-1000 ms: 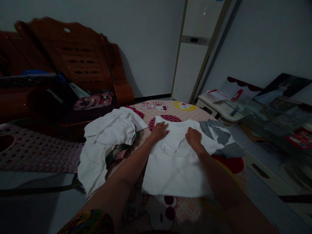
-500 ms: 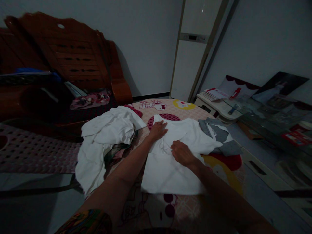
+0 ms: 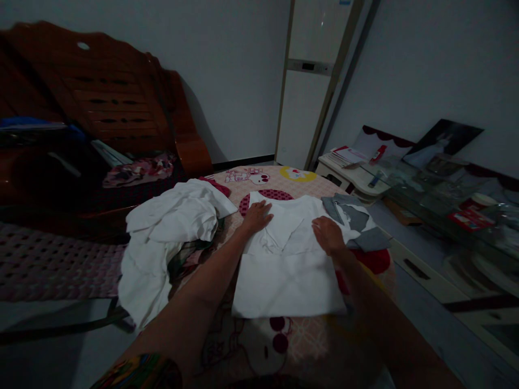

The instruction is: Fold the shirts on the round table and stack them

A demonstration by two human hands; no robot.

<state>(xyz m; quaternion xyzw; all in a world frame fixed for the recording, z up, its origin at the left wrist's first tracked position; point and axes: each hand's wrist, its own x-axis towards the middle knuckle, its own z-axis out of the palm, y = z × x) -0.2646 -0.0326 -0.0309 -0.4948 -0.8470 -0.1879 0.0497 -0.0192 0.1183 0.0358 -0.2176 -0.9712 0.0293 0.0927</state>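
A white shirt (image 3: 287, 283) lies spread on the round table, its lower part folded up over itself and its neckline on the far side. My left hand (image 3: 257, 217) rests flat on the shirt's upper left, fingers apart. At the shirt's right side, near the sleeve, my right hand (image 3: 328, 234) has its fingers curled together on the fabric. One sleeve lies folded inward across the middle, between my hands. Beyond my right hand is a folded grey garment (image 3: 371, 237) with white parts.
A heap of white clothes (image 3: 170, 216) lies at the table's left edge. The patterned tablecloth (image 3: 308, 340) shows around the shirt. Further off are a wooden bench (image 3: 117, 102) at left, a tall white cabinet-like unit (image 3: 304, 108) behind and a glass-topped stand (image 3: 430, 194) at right.
My right hand has moved right, from the shirt's middle to its right side. The left sleeve now lies flatter across the middle. My left hand stays in place; the view has shifted slightly.
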